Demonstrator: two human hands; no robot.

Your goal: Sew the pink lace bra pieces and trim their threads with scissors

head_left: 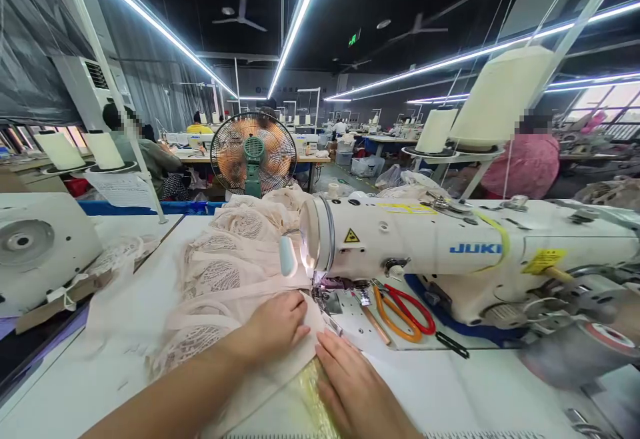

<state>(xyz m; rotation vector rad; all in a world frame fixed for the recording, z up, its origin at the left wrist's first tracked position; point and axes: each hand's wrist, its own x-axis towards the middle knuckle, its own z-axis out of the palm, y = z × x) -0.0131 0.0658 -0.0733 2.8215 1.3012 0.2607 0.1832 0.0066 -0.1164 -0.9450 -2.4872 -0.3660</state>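
My left hand point(276, 324) lies flat on pale pink lace fabric point(227, 272), its fingers stretched toward the needle area point(320, 289) of a white JUKI sewing machine point(450, 245). My right hand point(350, 382) rests flat on the fabric's near edge, fingers pointing at the presser foot, over a yellowish-gold piece point(307, 399). Both hands press the cloth down and grip nothing. The lace is piled up behind the needle toward the fan.
Orange and red scissors point(400, 309) lie on the machine bed under the arm. A fan point(253, 153) stands behind the table. Another sewing machine point(40, 245) sits at left. Thread cones point(500, 95) stand on racks. Other people sit at tables behind.
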